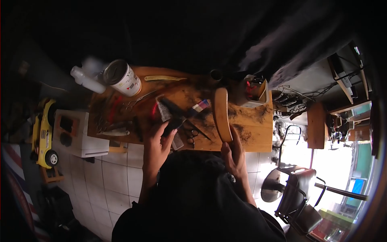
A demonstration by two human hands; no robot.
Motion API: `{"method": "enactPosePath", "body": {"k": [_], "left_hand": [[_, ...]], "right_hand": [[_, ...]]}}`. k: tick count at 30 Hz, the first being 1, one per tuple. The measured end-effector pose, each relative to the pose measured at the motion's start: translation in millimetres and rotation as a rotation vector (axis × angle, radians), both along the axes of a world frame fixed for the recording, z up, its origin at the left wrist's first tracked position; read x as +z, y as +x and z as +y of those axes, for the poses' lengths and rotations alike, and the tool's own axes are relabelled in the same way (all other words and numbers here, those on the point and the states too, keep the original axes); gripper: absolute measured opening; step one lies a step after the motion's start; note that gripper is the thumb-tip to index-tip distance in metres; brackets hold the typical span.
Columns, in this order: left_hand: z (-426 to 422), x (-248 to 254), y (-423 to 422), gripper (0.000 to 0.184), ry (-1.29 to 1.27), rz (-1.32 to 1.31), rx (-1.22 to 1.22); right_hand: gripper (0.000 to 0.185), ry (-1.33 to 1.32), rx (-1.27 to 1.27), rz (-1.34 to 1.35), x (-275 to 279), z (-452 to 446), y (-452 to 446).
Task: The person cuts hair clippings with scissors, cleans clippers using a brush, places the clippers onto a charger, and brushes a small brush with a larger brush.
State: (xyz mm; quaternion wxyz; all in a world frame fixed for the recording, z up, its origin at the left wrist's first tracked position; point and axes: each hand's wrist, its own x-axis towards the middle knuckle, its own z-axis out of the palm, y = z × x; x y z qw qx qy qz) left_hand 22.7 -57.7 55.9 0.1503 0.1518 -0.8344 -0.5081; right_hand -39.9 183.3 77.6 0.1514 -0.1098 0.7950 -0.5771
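My left hand (pixel 156 146) is closed on a black object (pixel 173 126) whose exact shape is hard to make out against the dark items behind it. In my right hand (pixel 235 158) is a long, curved wooden brush (pixel 222 115), gripped at its lower end and pointing away from me. Between the hands, scissors (pixel 193 134) lie on the wooden table (pixel 258 133). A light comb (pixel 164 111) is beside my left hand, and a small red, white and blue item (pixel 200 105) lies farther in. Dark hair clippings are scattered over the wood.
At the back left stand a white tin (pixel 128 82) and a white bottle (pixel 88 82). A yellow razor (pixel 163 78) lies at the back edge. A container (pixel 256 97) stands back right. White cabinet (pixel 86 141), yellow toy car (pixel 44 135) left; black chair (pixel 300 191) right.
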Motion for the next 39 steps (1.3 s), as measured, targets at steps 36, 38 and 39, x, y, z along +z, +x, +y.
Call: {"method": "enactPosePath", "body": {"k": [36,38,39], "left_hand": [[2,-9,7,0.036,0.406,0.111,0.158],[4,-15,6,0.036,0.469,0.114,0.141],[6,-13,4,0.036,0.475,0.120,0.144]], "right_hand": [[0.053,0.324,0.086,0.119,19,-37,-61],[0.052,0.205,0.111,0.282,5,-31,-60],[0.051,0.181,0.149,0.283,5,-30,-57]]}}
